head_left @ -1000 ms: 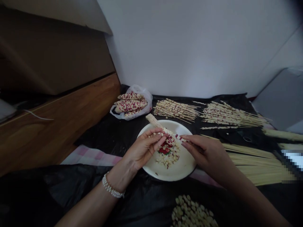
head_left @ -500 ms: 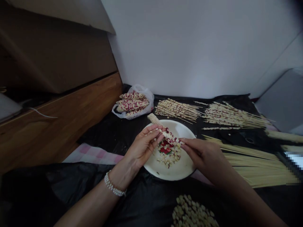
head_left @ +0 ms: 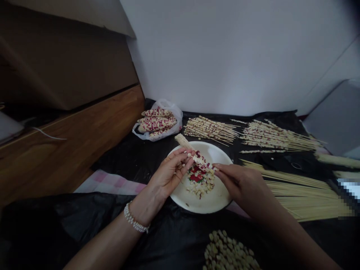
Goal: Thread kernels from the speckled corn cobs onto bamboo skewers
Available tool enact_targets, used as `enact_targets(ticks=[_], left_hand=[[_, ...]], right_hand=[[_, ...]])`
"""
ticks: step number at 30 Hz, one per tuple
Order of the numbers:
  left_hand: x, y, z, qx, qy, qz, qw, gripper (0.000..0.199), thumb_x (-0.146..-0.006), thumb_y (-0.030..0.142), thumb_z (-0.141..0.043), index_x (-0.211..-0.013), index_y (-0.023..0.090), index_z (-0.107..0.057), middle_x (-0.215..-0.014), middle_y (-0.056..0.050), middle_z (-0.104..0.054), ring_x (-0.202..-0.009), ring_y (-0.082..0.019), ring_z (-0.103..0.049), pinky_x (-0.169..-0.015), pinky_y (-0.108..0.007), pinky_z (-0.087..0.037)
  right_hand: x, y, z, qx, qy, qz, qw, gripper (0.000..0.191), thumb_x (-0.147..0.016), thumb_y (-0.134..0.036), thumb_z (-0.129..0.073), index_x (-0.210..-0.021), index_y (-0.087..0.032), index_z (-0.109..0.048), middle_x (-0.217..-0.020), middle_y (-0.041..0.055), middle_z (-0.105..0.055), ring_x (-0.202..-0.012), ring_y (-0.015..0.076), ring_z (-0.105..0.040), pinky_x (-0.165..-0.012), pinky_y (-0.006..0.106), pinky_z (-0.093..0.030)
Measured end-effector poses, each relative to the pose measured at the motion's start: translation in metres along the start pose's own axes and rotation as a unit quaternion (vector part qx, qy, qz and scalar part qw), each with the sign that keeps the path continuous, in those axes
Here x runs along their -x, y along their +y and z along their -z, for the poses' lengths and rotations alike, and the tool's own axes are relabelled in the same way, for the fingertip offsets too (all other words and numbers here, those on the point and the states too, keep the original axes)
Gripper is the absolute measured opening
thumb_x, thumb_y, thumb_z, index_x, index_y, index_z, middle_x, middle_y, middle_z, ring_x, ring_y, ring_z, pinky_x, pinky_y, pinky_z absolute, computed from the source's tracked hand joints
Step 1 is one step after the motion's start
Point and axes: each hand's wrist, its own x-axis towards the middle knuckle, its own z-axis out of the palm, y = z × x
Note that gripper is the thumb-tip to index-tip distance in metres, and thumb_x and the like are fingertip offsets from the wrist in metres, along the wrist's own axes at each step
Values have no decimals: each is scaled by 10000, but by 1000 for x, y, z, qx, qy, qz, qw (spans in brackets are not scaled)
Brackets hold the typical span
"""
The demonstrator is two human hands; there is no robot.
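A white bowl [head_left: 180,197] with a red flower printed inside holds loose corn kernels [head_left: 202,187]. Above it, my left hand [head_left: 173,168] has its fingers closed around kernels and the pale tip of a skewer. My right hand [head_left: 236,180] pinches the right end of a row of white and dark red kernels [head_left: 201,162], strung between the two hands. A bare corncob [head_left: 182,140] sticks out behind my left fingertips over the bowl's back rim; its lower part is hidden.
Corn cobs [head_left: 157,124] lie in a plastic bag [head_left: 177,114] at the back left. Two piles of kernel-loaded skewers [head_left: 209,129] lie behind the bowl. Bare skewers [head_left: 306,197] spread out at the right. Pale kernels [head_left: 229,251] lie at the near edge.
The left fingers have shifted slightly at the skewer's tip. My right hand keeps its pinch at the other end, and the whole view has moved very slightly.
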Motion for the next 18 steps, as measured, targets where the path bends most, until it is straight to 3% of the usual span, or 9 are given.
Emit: enact_targets(ticks=[5,11,18], left_hand=[[-2,-2,2,-2,-17,0,1000,210,-742,-44,-655,-861,128,-666,-905,-56,-707,-825,-109,-687,-802,-196,-563],[-3,-4,4,2,-12,2,1000,196,-750,-39,-660,-859,124,-660,-897,-46,-712,-835,-106,-690,-832,-202,-557],[-2,-6,3,-6,-36,18,999,203,-752,-27,-663,-895,116,-677,-890,-48,-711,-779,-98,-685,-817,-198,-561]], right_hand=[[3,-4,2,41,7,-6,999,286,-965,-352,-428,-990,-238,-690,-894,49,-709,-819,194,-664,-753,322,-479],[8,-12,3,140,56,19,988,290,-968,-329,-427,-1082,-225,-673,-758,21,-654,-629,172,-610,-532,292,-362],[9,-13,-2,169,75,53,981,273,-954,-268,-453,-1111,-194,-664,-736,20,-644,-583,159,-589,-492,295,-326]])
